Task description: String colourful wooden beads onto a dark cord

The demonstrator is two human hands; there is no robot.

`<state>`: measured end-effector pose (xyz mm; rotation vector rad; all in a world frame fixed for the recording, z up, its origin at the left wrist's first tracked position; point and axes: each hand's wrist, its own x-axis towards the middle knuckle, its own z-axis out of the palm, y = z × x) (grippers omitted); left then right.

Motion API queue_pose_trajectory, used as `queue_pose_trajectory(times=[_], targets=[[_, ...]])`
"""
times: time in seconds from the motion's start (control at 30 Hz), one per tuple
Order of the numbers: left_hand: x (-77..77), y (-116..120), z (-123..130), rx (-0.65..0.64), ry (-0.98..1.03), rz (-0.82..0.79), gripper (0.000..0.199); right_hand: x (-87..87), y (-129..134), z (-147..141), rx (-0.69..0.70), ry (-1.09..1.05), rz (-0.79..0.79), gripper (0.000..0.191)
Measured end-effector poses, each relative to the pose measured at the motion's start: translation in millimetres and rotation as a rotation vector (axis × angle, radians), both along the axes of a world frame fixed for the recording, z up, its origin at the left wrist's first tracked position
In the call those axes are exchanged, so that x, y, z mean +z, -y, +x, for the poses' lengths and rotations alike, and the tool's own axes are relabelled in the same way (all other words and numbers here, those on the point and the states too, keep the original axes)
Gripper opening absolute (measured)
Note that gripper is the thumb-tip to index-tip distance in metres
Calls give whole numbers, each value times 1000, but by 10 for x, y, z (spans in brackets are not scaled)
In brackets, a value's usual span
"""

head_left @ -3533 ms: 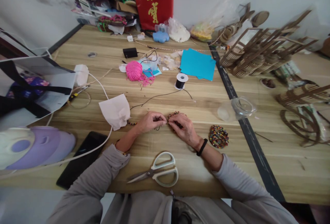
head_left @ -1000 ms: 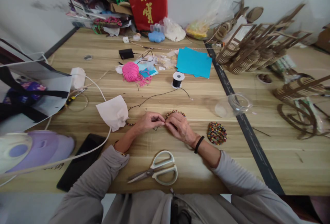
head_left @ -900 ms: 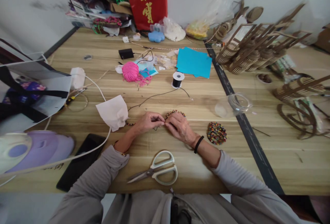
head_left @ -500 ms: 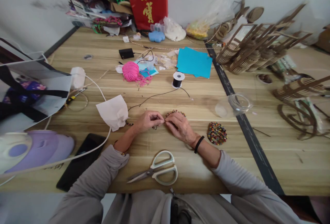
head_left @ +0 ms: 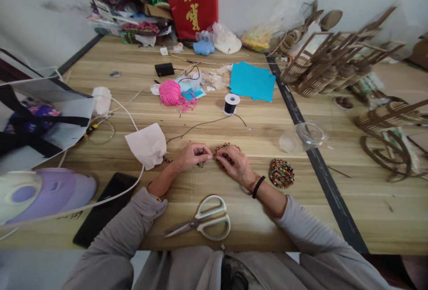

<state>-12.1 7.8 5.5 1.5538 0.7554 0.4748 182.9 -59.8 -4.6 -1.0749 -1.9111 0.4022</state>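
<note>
My left hand [head_left: 193, 156] is closed in a pinch, its fingertips on the thin black cord [head_left: 200, 165], a short loop of which shows below them. Several small beads [head_left: 167, 160] lie by its wrist, near the tissue. Just across from it, my right hand [head_left: 236, 165] also pinches; what sits between its fingertips is too small to make out. A heap of multicoloured beads [head_left: 228, 145] shows behind the right fingers, which partly cover it. To the right lies a coiled heap of beads [head_left: 281, 173]. Black cord runs from a white spool [head_left: 232, 104] towards the tissue.
White-handled scissors [head_left: 212, 223] lie before me. A white tissue [head_left: 147, 145], a phone [head_left: 105, 210] and a white cable are at left. Pink yarn [head_left: 170, 92] and blue sheets [head_left: 252, 80] lie farther back. Clear plastic [head_left: 302, 136] and wooden models [head_left: 327, 67] stand at right.
The fingertips of my two hands, touching or nearly so before, are now slightly apart. My right fingers have shifted a little to the right; the things on the table stay put.
</note>
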Motion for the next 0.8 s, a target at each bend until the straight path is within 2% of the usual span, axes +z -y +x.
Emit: queue_pose_trajectory(times=[0.27,0.8], targets=[[-41,-10,-13,-6,-3,5,26,14,-2,-4,22,-32,-29,9],[-8,1,-6,-15,-11,14,25,5,-14,3,41,-22,-10,9]])
